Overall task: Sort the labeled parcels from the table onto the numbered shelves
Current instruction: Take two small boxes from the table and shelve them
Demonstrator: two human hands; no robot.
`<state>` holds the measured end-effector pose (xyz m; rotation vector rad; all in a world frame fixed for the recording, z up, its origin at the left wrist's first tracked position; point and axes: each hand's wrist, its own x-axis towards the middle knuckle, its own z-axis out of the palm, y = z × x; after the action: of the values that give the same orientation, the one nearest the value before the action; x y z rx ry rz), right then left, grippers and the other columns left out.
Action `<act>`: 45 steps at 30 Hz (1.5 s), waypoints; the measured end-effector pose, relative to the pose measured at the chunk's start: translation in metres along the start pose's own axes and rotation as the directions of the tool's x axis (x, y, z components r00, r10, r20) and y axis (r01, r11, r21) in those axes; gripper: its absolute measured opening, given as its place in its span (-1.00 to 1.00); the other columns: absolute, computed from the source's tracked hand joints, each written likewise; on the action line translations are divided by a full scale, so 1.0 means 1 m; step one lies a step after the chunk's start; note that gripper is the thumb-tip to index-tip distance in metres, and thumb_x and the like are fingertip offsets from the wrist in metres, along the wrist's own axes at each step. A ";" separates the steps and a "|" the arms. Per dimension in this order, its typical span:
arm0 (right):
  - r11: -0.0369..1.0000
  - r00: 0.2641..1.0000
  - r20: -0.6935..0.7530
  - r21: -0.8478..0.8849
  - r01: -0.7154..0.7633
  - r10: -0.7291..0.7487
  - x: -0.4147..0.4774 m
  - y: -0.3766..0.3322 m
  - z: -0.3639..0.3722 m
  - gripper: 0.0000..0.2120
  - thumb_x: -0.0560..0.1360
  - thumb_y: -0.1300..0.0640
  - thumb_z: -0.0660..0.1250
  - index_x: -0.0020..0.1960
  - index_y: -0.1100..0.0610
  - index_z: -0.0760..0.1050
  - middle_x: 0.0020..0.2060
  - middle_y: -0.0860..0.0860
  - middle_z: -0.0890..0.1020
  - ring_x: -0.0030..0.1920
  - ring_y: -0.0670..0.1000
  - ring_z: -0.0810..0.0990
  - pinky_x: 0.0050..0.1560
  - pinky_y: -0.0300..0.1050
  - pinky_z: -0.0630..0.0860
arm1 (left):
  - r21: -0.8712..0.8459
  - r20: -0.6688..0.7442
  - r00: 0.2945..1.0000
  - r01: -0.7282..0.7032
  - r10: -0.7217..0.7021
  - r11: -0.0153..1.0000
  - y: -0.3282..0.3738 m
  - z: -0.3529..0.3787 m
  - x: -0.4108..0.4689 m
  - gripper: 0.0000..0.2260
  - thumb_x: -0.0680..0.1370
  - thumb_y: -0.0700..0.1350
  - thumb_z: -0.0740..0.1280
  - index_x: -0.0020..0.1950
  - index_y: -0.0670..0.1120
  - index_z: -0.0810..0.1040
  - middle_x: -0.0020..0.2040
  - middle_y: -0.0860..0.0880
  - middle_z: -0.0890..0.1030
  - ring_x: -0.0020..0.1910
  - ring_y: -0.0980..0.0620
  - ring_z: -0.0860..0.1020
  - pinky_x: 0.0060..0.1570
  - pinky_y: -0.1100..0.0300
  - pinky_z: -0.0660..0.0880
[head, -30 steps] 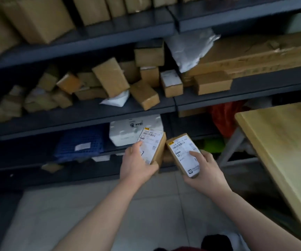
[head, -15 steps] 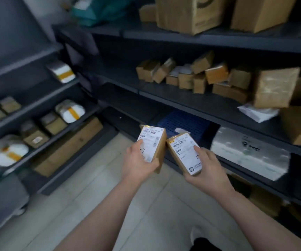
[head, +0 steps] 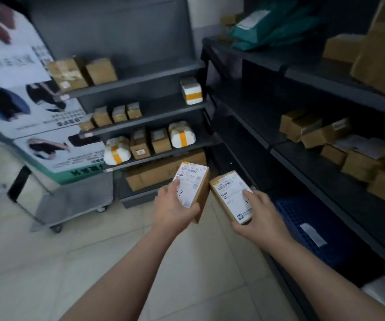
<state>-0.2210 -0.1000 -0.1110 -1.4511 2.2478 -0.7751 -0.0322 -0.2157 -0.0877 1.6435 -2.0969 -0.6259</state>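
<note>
My left hand (head: 171, 208) grips a small brown parcel (head: 192, 179) with a white label facing up, thumb lying across the label. Beside it, my right hand (head: 259, 216) grips a second labeled brown parcel (head: 229, 192), thumb on its label. Both parcels are held at waist height over the tiled floor, almost touching. Straight ahead stands a dark shelf unit (head: 140, 117) with several small brown boxes and white parcels taped in orange. A second dark shelf rack (head: 326, 158) runs along the right, carrying brown boxes.
A grey flat trolley (head: 70, 205) stands at the left on the floor, below a printed poster board (head: 24, 100). A blue crate (head: 314, 225) sits on the right rack's low shelf. Green bags (head: 268, 26) lie on the top right shelf. Pale floor tiles lie in front.
The view has swung left from the right-hand rack and table to the far shelf unit. Both hands still hold their parcels in the same way.
</note>
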 end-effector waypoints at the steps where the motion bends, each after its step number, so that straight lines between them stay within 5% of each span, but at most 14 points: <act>1: 1.000 1.000 0.014 -0.009 0.025 -0.025 0.013 -0.007 0.002 -0.13 0.32 -0.13 0.46 0.51 -0.01 0.14 0.43 -0.04 0.18 0.35 0.02 0.30 0.26 -0.03 0.41 | -0.001 -0.021 0.999 0.025 -0.025 1.000 -0.004 -0.005 0.007 -0.23 0.36 0.12 0.42 0.52 0.06 0.22 0.35 -0.04 0.34 0.29 -0.05 0.39 0.25 0.01 0.42; 11: 0.981 0.978 0.080 -0.021 0.194 -0.192 0.140 -0.095 0.042 -0.14 0.31 -0.14 0.44 0.51 -0.03 0.14 0.43 -0.07 0.19 0.33 -0.01 0.33 0.24 -0.05 0.43 | -0.006 -0.162 0.979 0.128 -0.128 0.992 -0.064 -0.053 0.116 -0.20 0.33 0.15 0.43 0.52 0.06 0.21 0.34 -0.07 0.36 0.28 -0.09 0.41 0.22 -0.05 0.46; 24: 0.984 0.984 0.016 0.014 0.176 -0.176 0.337 -0.208 0.117 -0.12 0.31 -0.16 0.47 0.51 -0.01 0.15 0.44 -0.04 0.20 0.35 0.04 0.35 0.26 0.06 0.45 | 0.014 -0.203 0.974 0.102 -0.097 0.995 -0.133 -0.113 0.324 -0.23 0.37 0.12 0.42 0.53 0.08 0.19 0.34 -0.03 0.36 0.24 -0.02 0.41 0.00 0.14 0.39; 45: 0.989 0.984 0.103 -0.009 0.146 -0.144 0.591 -0.196 0.147 -0.13 0.33 -0.16 0.46 0.52 -0.01 0.14 0.43 -0.03 0.20 0.39 0.04 0.29 0.28 0.05 0.44 | 0.024 -0.098 0.967 0.239 -0.235 0.971 -0.123 -0.044 0.552 -0.18 0.34 0.16 0.45 0.52 0.07 0.18 0.39 -0.05 0.33 0.31 -0.07 0.38 0.20 -0.02 0.49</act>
<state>-0.2414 -0.7396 -0.1059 -1.6386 2.0965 -0.7099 -0.0350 -0.7829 -0.1008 1.9236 -1.8710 -0.5744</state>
